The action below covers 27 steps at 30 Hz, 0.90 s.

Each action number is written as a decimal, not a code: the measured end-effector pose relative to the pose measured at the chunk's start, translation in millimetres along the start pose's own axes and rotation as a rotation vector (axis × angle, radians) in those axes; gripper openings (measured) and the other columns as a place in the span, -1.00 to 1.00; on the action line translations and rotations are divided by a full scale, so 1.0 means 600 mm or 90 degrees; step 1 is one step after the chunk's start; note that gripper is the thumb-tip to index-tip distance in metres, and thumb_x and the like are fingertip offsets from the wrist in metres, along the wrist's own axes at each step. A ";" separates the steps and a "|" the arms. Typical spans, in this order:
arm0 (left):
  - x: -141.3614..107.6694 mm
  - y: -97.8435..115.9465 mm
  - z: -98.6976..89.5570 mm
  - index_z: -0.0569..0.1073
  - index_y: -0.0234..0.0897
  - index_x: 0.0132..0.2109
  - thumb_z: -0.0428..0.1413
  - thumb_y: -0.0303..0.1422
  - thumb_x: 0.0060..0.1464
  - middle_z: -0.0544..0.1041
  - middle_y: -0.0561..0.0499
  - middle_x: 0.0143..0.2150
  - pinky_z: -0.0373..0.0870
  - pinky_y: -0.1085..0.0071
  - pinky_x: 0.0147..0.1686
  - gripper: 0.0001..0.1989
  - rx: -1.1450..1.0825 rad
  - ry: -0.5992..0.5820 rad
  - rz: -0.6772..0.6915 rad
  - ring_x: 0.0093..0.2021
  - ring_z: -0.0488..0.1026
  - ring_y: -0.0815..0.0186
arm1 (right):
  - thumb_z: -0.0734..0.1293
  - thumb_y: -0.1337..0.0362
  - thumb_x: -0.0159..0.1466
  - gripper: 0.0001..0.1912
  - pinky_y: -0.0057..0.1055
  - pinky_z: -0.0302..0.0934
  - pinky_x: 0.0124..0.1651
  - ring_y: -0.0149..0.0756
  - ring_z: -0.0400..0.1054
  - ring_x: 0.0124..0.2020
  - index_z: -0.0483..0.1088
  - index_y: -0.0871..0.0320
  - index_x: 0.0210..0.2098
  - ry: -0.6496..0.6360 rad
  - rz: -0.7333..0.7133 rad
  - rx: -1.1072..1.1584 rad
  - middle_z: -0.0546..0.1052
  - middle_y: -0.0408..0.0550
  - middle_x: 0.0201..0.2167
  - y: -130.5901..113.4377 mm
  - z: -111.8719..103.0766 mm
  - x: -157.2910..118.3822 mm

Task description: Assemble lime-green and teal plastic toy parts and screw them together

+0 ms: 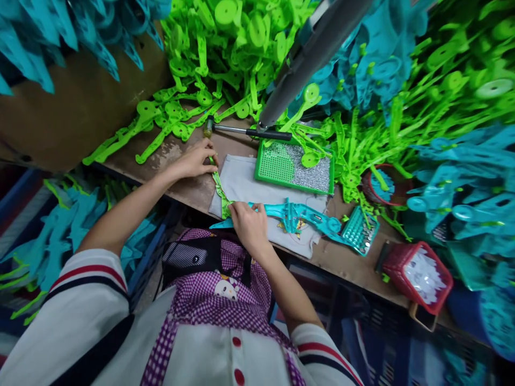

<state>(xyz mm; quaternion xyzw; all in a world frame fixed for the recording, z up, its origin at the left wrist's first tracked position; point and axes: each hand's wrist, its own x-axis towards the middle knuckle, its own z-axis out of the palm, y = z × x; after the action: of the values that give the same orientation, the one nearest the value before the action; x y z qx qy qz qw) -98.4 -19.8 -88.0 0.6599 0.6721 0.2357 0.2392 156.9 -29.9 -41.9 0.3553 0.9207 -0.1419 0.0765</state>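
Observation:
My left hand [198, 161] is closed, its fingertips pinching the far end of a thin bright-green plastic part [219, 188]. That green part runs toward me to the left tip of a long blue plastic piece [277, 210], which lies across a pale cloth [235, 174]. With fingers closed, my right hand [250, 224] grips the blue piece near that tip, where the two parts meet. The exact joint is partly hidden under my fingers. Behind the cloth's near edge sits a green tray [295, 185] of small silvery pieces.
A hammer [249, 132] lies behind the cloth. Heaps of green parts [225, 48] and blue parts [362, 69] crowd the back. To the right stand a small teal tray [360, 230] and a red bin [418, 276] with white pieces. A grey post [309, 59] slants overhead.

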 end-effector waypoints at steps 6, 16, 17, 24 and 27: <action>-0.066 0.068 0.020 0.52 -0.15 -0.04 0.01 -0.29 0.26 0.39 -0.10 0.13 0.17 0.08 0.18 -0.77 0.043 0.136 0.021 0.15 0.29 0.09 | -0.01 0.20 0.48 -0.55 -0.28 -0.12 -0.10 -0.24 0.37 -0.33 0.48 0.13 -0.11 -0.019 -0.022 -0.001 0.61 0.08 -0.20 -0.007 -0.002 0.004; -0.102 0.065 0.048 0.56 -0.18 -0.03 0.04 -0.29 0.28 0.55 -0.08 0.01 0.26 0.16 0.13 -0.76 -0.015 -0.016 0.169 0.06 0.43 0.19 | 0.03 0.12 0.48 -0.59 -0.29 -0.11 -0.10 -0.26 0.39 -0.31 0.45 0.13 -0.07 0.073 -0.035 0.033 0.62 0.03 -0.20 0.002 0.016 -0.002; -0.102 0.063 0.047 0.56 -0.17 -0.02 0.06 -0.28 0.27 0.55 -0.07 0.03 0.25 0.15 0.14 -0.76 -0.017 -0.020 0.165 0.08 0.42 0.19 | 0.03 0.12 0.48 -0.59 -0.30 -0.11 -0.12 -0.27 0.39 -0.31 0.44 0.12 -0.07 0.096 -0.034 0.044 0.62 0.01 -0.20 0.004 0.021 -0.003; -0.092 0.068 0.047 0.60 -0.17 -0.13 0.06 -0.26 0.26 0.57 -0.03 -0.03 0.25 0.17 0.12 -0.77 -0.065 -0.017 0.095 0.01 0.45 0.21 | 0.08 0.19 0.47 -0.62 -0.29 -0.12 -0.12 -0.32 0.36 -0.37 0.46 0.12 -0.30 0.147 -0.097 0.036 0.61 -0.06 -0.34 0.004 0.040 -0.005; -0.083 0.072 0.052 0.61 -0.20 -0.20 0.14 -0.29 0.20 0.58 -0.02 -0.09 0.27 0.20 0.07 -0.84 -0.070 -0.010 0.080 -0.03 0.45 0.21 | 0.10 0.20 0.46 -0.64 -0.30 -0.12 -0.14 -0.32 0.36 -0.40 0.46 0.12 -0.31 0.158 -0.084 0.048 0.62 -0.06 -0.33 0.003 0.045 -0.006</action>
<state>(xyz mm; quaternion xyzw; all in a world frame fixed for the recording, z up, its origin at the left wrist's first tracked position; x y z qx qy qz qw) -44.8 -69.1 -84.4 0.6887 0.6134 0.2814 0.2650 162.0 -39.4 -67.1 0.3117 0.9384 -0.1363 -0.0606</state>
